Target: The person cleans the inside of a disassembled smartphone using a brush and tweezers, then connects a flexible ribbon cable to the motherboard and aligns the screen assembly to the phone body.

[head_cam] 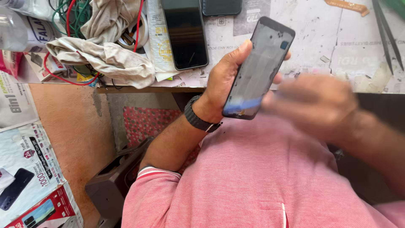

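Pink shirt (253, 181) below, left hand (225, 80) clasps a phone frame (259, 67).

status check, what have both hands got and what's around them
Left hand grips dark phone frame, tilted above bench edge. Right hand blurred at its lower end, contact unclear. Black phone and crumpled cloth on bench behind.

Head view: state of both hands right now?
Left hand: closed around a dark, flat rectangular phone frame.
Right hand: motion-blurred beside the frame's lower end; grip cannot be told.
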